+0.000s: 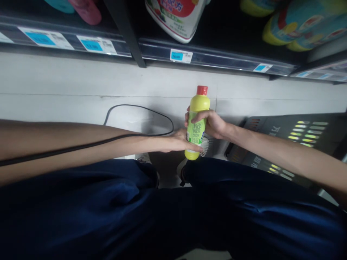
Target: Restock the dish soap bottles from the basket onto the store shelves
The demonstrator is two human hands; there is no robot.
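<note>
A yellow bottle (200, 104) with a red cap and a green printed label is held in front of my knees, cap pointing away from me toward the shelf. Around its lower part, my left hand (181, 140) is closed, the thumb lying across the label near the base. My right hand (213, 122) grips the upper half from the right side, its thumb over the label and fingertips showing on the far left side. Small print covers the side of the label turned up to me. A black cable (138, 105) loops over my left forearm.
A dark shelf (230, 63) with price tags runs ahead, holding a white jug (179, 21), yellow-and-blue bottles (295, 27) and a pink bottle (88, 11). A grey slotted crate (273, 144) stands on the right. Pale floor tiles (54, 79) lie below.
</note>
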